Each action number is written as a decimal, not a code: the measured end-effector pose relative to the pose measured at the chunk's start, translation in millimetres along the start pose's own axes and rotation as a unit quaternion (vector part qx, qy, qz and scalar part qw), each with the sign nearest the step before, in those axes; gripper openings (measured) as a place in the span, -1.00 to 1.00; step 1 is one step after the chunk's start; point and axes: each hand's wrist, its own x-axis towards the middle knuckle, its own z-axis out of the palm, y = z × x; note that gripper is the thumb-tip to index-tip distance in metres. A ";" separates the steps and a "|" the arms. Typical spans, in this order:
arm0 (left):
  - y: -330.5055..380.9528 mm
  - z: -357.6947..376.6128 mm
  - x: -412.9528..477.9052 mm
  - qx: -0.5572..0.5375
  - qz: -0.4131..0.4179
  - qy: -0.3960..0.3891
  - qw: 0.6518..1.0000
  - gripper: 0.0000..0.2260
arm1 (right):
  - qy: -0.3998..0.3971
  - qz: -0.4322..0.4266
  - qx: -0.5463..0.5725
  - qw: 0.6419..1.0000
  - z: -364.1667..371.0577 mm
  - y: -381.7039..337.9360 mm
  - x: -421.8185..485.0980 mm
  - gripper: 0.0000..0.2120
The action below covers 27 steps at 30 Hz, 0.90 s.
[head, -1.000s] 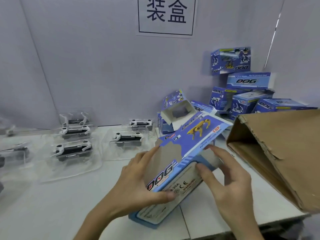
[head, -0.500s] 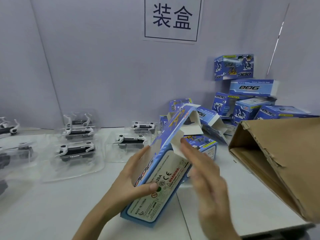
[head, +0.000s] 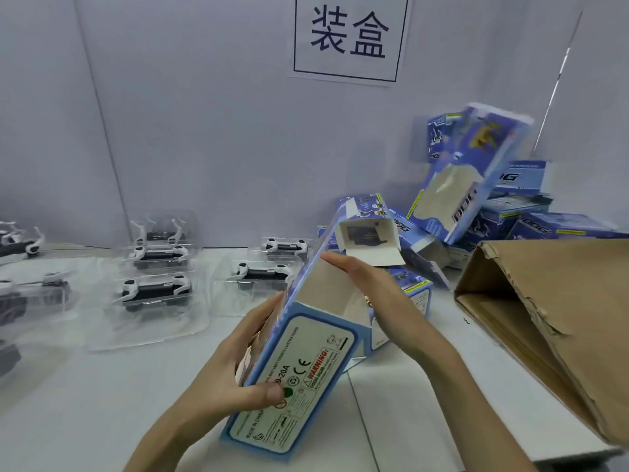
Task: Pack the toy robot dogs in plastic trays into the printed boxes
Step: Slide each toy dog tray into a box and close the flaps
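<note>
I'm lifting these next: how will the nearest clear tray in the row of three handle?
The tray looks thin and clear with a wide flat rim, so it probably flexes if lifted by an edge. The toy dog sits in a moulded pocket, so likely stays put. Glossy plastic may be slippery.

Left hand grips printed box, thumb on its face; right hand flat, fingers straight, at its open end.

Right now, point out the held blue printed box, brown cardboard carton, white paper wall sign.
blue printed box [head: 299,379]: head view, label panel.
brown cardboard carton [head: 561,284]: head view, top face.
white paper wall sign [head: 348,35]: head view, centre.
</note>
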 end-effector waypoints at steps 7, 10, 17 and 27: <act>-9.3 -6.8 -4.8 -0.306 0.029 0.238 0.921 -0.78 | 0.080 0.086 -0.315 0.942 -1.3 42.3 9.8 -0.72; -9.4 -9.6 -5.0 -0.347 0.076 0.309 0.882 -0.60 | -0.001 0.105 -0.438 0.893 -4.5 64.9 9.4 -0.65; -1.9 -5.1 -5.1 -0.326 0.099 0.327 0.882 -0.56 | 0.139 0.158 -0.522 0.827 -31.5 83.4 22.6 -0.64; 4.2 0.1 -6.6 -0.316 0.101 0.324 0.886 -0.62 | -0.055 0.030 -0.357 0.932 45.0 78.6 90.6 -0.53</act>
